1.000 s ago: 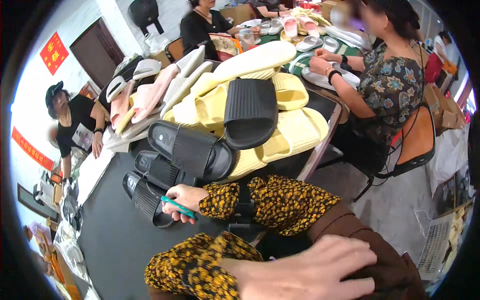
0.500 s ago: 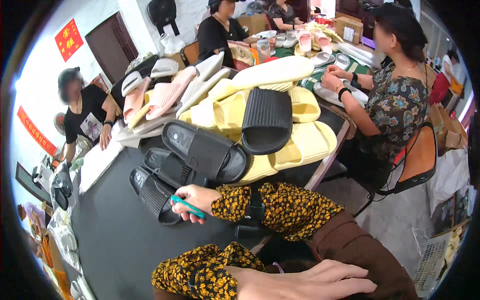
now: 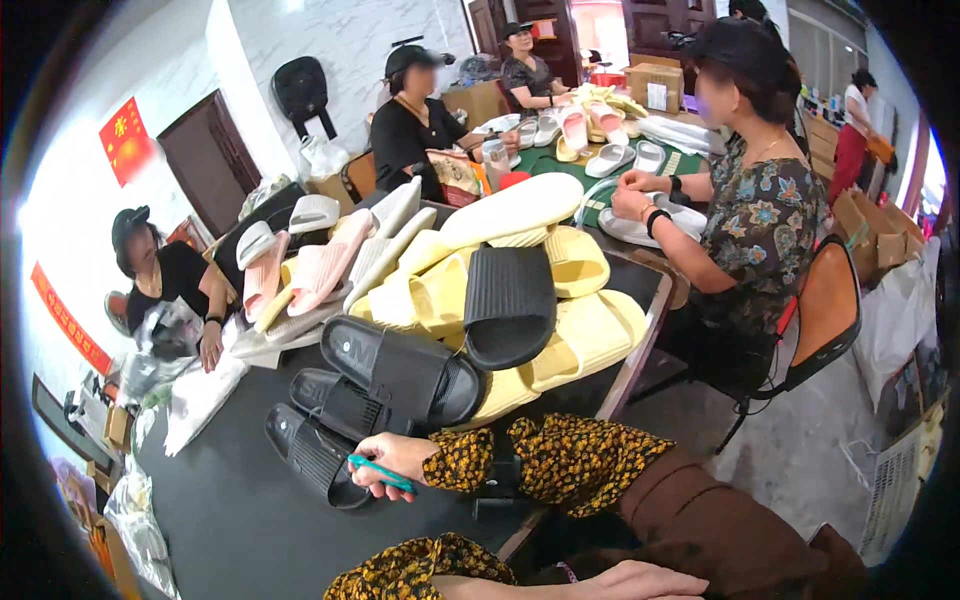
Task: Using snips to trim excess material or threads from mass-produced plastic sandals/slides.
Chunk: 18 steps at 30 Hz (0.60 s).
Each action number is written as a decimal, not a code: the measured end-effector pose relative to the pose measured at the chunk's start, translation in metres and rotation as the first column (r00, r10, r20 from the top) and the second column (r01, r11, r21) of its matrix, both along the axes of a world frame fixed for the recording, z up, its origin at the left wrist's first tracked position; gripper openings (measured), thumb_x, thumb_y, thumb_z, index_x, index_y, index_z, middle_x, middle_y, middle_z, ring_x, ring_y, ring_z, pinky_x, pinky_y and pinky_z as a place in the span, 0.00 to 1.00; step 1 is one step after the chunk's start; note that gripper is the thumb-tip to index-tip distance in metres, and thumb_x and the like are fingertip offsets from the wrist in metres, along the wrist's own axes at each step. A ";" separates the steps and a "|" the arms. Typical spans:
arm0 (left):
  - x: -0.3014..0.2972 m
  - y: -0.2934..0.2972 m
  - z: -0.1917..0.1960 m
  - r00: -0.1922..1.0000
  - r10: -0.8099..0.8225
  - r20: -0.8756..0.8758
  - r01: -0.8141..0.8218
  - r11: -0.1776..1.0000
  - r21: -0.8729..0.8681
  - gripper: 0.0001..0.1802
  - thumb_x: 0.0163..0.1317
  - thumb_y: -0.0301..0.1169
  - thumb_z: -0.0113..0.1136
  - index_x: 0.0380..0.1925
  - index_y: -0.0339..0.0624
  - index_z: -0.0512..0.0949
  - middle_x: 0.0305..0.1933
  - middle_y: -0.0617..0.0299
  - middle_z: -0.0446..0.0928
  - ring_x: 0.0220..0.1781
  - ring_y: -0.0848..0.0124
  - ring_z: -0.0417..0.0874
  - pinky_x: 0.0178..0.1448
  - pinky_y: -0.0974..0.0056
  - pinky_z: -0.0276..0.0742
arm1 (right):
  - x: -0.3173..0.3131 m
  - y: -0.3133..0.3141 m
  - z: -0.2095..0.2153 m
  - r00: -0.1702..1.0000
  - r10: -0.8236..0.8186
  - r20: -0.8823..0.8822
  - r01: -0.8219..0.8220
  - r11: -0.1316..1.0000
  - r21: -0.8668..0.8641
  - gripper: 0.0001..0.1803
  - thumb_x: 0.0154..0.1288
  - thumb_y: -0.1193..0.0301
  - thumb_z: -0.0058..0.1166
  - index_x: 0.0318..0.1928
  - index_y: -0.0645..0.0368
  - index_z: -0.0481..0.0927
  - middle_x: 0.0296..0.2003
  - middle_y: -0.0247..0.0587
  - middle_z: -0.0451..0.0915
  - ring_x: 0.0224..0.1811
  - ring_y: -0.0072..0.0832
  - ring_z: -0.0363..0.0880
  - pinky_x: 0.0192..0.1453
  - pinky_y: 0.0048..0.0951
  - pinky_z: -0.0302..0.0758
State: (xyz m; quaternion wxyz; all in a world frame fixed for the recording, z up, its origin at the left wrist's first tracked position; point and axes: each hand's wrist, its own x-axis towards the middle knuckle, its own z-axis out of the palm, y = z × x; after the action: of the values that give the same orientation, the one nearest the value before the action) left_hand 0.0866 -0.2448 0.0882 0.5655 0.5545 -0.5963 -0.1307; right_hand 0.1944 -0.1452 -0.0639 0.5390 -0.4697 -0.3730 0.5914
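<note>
My right hand (image 3: 390,466) is closed round a slim teal tool (image 3: 382,472), its exact kind unclear, just over the near end of a small black slide slipper (image 3: 312,452). Beside it lie another small black slipper (image 3: 345,402) and a larger black one (image 3: 400,370). A further black slipper (image 3: 510,305) leans on a heap of yellow slippers (image 3: 590,335). At the lower edge, my left hand (image 3: 640,582) lies flat with fingers stretched out over my brown trousers (image 3: 740,520), holding nothing; the picture's edge cuts part of it off.
Pink and grey slippers (image 3: 335,260) are piled behind the black ones on the dark table (image 3: 230,500). A co-worker at left handles a clear plastic bag (image 3: 170,335). Another sits at right on an orange-backed chair (image 3: 825,300). More people sit round a green-topped table (image 3: 545,165).
The view has tilted up, so my left hand sits lower in the picture. My right hand keeps the teal tool near the black slippers. The left co-worker's plastic bag is raised.
</note>
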 end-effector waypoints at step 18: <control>-0.007 0.051 0.014 0.817 0.401 0.414 -0.513 0.834 0.205 0.08 0.56 0.29 0.54 0.22 0.37 0.71 0.43 0.45 0.75 0.49 0.48 0.74 0.52 0.48 0.67 | -0.001 0.000 0.001 1.000 -0.008 -0.007 0.008 1.000 0.023 0.14 0.58 0.64 0.54 0.39 0.57 0.68 0.22 0.36 0.73 0.14 0.21 0.72 0.11 0.24 0.69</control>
State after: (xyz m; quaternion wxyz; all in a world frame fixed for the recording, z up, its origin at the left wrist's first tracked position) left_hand 0.0795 -0.1942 0.1021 0.3700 0.7778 -0.5075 0.0216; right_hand 0.1937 -0.1451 -0.0631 0.5480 -0.4627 -0.3761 0.5866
